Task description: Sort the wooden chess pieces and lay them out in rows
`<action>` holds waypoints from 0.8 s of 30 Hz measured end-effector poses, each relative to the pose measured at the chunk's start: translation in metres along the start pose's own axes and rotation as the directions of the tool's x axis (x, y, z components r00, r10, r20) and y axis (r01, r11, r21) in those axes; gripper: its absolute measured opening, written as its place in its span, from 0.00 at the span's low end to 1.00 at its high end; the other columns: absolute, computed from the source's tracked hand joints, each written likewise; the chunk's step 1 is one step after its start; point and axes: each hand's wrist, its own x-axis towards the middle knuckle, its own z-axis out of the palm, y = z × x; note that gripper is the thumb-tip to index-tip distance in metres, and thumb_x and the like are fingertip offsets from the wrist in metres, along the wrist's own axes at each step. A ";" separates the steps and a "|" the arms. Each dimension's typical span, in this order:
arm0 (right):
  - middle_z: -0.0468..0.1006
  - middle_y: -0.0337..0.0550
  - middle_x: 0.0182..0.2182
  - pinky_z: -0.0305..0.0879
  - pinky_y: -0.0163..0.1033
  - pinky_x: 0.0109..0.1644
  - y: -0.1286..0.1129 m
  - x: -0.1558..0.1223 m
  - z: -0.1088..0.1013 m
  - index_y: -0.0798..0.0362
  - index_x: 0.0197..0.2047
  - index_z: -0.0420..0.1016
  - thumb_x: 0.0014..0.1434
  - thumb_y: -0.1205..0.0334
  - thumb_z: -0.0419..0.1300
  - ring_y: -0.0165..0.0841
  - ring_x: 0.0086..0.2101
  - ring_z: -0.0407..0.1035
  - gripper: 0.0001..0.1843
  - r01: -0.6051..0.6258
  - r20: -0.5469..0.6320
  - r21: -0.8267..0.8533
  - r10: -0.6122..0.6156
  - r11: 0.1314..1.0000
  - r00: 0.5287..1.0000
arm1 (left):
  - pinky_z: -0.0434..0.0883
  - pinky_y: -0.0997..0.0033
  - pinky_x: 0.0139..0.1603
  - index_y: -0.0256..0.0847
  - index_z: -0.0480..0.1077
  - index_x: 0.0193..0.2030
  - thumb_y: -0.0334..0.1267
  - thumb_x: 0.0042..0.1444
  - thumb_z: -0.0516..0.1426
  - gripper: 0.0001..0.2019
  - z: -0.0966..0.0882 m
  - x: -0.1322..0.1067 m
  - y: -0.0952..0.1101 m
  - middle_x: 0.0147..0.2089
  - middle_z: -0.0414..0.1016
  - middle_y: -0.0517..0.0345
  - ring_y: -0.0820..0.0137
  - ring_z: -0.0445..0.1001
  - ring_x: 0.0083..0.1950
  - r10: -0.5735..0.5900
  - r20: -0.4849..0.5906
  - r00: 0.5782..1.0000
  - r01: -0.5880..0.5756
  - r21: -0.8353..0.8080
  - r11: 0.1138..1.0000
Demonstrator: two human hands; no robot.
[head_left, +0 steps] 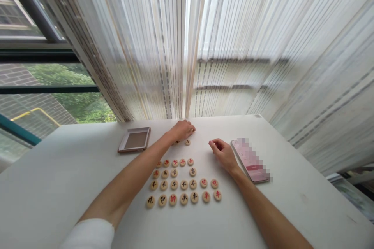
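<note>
My left hand (182, 130) reaches to the far part of the table, its fingers closed at the tips on what looks like a Chinese chess piece, mostly hidden. Just below that hand lie a black-marked piece (187, 142) and another one partly covered by it. My right hand (224, 153) hovers or rests at the right with fingers curled; whatever they may hold is hidden. Nearer me, round wooden Chinese chess pieces (184, 184) with red and black characters lie in several rows. My left forearm covers the left ends of some rows.
An open shallow box or lid (134, 140) lies on the white table (87, 171) at the far left. A pink flat case (251, 161), partly pixelated, lies right of my right hand. Striped sheer curtains (152, 46) hang behind the table's far edge.
</note>
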 end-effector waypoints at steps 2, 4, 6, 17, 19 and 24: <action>0.68 0.36 0.21 0.57 0.35 0.28 0.001 0.000 0.000 0.53 0.34 0.75 0.63 0.43 0.58 0.31 0.24 0.62 0.21 -0.003 -0.007 0.000 0.003 1.000 1.000 | 0.66 0.57 0.58 0.42 0.76 0.50 0.38 0.65 0.53 0.13 0.003 0.001 0.001 0.50 0.77 0.47 0.57 0.72 0.54 0.003 -0.032 0.999 -0.004 -0.026 1.000; 0.69 0.36 0.21 0.58 0.35 0.28 0.002 0.001 0.001 0.53 0.34 0.75 0.63 0.43 0.58 0.31 0.24 0.62 0.21 -0.006 -0.014 0.001 0.006 1.000 1.000 | 0.66 0.54 0.58 0.40 0.75 0.52 0.37 0.66 0.53 0.14 0.006 0.001 0.004 0.49 0.75 0.45 0.56 0.72 0.54 -0.008 -0.080 0.997 0.003 -0.062 0.998; 0.69 0.36 0.21 0.58 0.35 0.27 0.003 0.002 0.001 0.53 0.34 0.76 0.62 0.42 0.58 0.30 0.23 0.63 0.22 -0.009 -0.017 0.004 0.009 1.000 1.000 | 0.67 0.55 0.57 0.39 0.73 0.55 0.37 0.67 0.51 0.15 0.007 -0.001 0.008 0.50 0.73 0.45 0.58 0.73 0.53 -0.007 -0.123 0.992 -0.007 -0.114 0.993; 0.70 0.35 0.20 0.60 0.35 0.26 0.001 -0.004 0.003 0.53 0.34 0.77 0.62 0.42 0.59 0.30 0.22 0.64 0.22 0.007 0.025 0.022 -0.007 1.000 1.000 | 0.74 0.62 0.50 0.41 0.70 0.59 0.46 0.68 0.54 0.17 -0.033 -0.099 0.049 0.52 0.72 0.48 0.66 0.75 0.48 -0.050 -0.161 0.986 -0.102 -0.804 0.585; 0.73 0.37 0.23 0.63 0.35 0.30 -0.009 -0.008 0.002 0.53 0.35 0.77 0.63 0.44 0.60 0.31 0.25 0.67 0.20 0.031 0.047 0.015 -0.032 0.999 0.998 | 0.74 0.61 0.53 0.41 0.70 0.58 0.45 0.67 0.55 0.17 -0.032 -0.123 0.057 0.52 0.72 0.49 0.66 0.75 0.50 -0.088 -0.140 0.986 -0.090 -0.901 0.424; 0.79 0.42 0.30 0.68 0.37 0.36 -0.058 -0.022 0.002 0.52 0.39 0.77 0.66 0.51 0.59 0.33 0.31 0.72 0.14 0.170 0.131 -0.009 -0.168 0.985 0.977 | 0.73 0.62 0.56 0.40 0.69 0.56 0.42 0.65 0.59 0.15 -0.018 -0.162 0.073 0.51 0.74 0.50 0.65 0.77 0.53 -0.203 -0.099 0.974 -0.069 -0.986 0.153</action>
